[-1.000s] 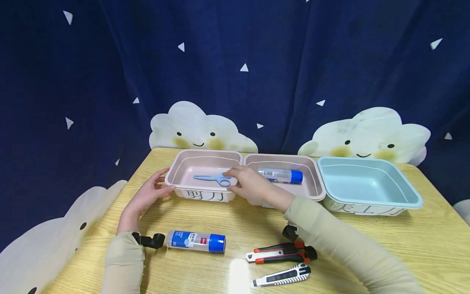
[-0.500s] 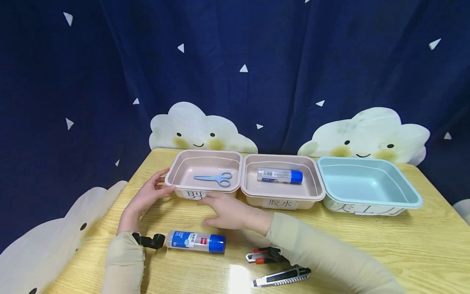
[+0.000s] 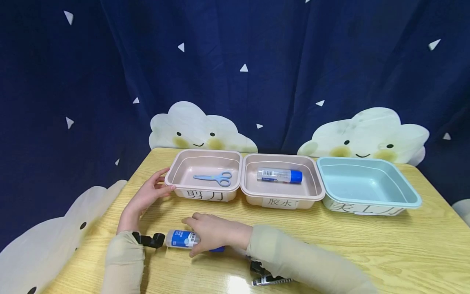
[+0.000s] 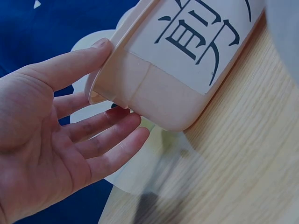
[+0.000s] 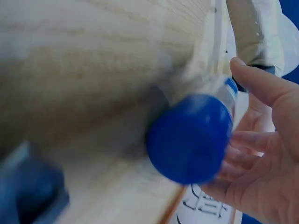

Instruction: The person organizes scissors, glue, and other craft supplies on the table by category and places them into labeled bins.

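Note:
My left hand (image 3: pixel 147 194) holds the left front corner of a pink plastic bin (image 3: pixel 203 153). Its thumb (image 4: pixel 79 63) lies on the rim and the other fingers are at the bin's side. Blue-handled scissors (image 3: pixel 216 178) lie in this bin. Over a clear glue bottle (image 3: pixel 181 239) with a blue cap (image 5: pixel 187 140), lying on the table, is my right hand (image 3: pixel 213 232). Thumb and fingers are spread about the bottle, which partly hides behind the hand. In the right wrist view the thumb stands apart from it.
A second pink bin (image 3: pixel 282 156) holds another glue bottle (image 3: pixel 279 175). To its right stands a light blue bin (image 3: pixel 367 161). A white-and-black utility knife (image 3: pixel 269 280) shows partly under my right forearm, on the wooden table (image 3: pixel 367 245).
My right hand has moved from the scissors in the left bin down and left to the glue bottle on the table. The right forearm now covers the red-and-black utility knife. My left hand stays put.

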